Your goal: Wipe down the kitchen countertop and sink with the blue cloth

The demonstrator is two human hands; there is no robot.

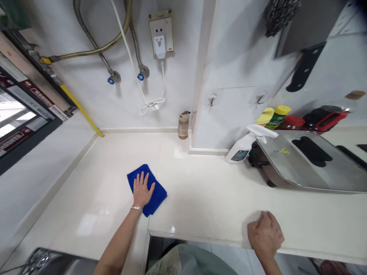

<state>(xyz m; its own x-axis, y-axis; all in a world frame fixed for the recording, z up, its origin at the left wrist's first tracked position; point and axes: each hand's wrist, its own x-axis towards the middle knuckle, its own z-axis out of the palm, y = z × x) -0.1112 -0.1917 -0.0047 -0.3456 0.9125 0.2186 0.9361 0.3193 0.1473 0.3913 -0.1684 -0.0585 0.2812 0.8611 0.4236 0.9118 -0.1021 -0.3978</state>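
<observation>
My left hand [141,191] lies flat on a folded blue cloth [157,198], pressing it against the white countertop [197,198]. Its fingers are stretched out and a little spread, and a bracelet [137,208] circles the wrist. Over to the right, my right hand [266,233] rests as a loose fist near the counter's front edge. Nothing shows in that fist, whose curled fingers face down and are partly hidden.
A white spray bottle [240,150] leans beside a lidded electric pan [309,164]. By the wall corner stands a small brown bottle [184,125]. Several condiment containers crowd behind the pan. A cleaver [306,65] hangs above. At lower left is a metal sink [65,263].
</observation>
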